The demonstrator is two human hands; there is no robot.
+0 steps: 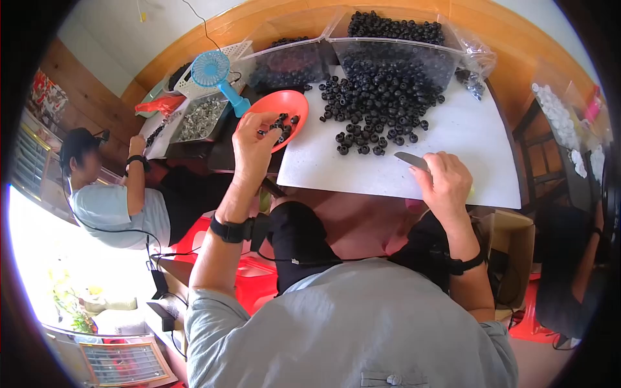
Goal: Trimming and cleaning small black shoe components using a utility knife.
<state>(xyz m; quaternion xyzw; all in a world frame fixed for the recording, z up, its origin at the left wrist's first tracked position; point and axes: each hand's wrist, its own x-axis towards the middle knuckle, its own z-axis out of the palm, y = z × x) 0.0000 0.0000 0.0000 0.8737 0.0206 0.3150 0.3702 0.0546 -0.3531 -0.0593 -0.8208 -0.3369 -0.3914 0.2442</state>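
Holding a knife (410,160) in our right hand (446,184), our left hand (253,145) pinches black beads (381,97); few in the dish (289,103), pile at 12 o'clock remains.

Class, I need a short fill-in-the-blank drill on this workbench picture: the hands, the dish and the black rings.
1. The left hand reaches into a shallow dish whose colour is ____.
2. The right hand holds a tool with a flat ____ blade.
3. The loose black rings lie piled on a ____ board.
4. Beside the dish stands a small handheld fan coloured ____.

Missing words: orange-red; grey; white; blue.
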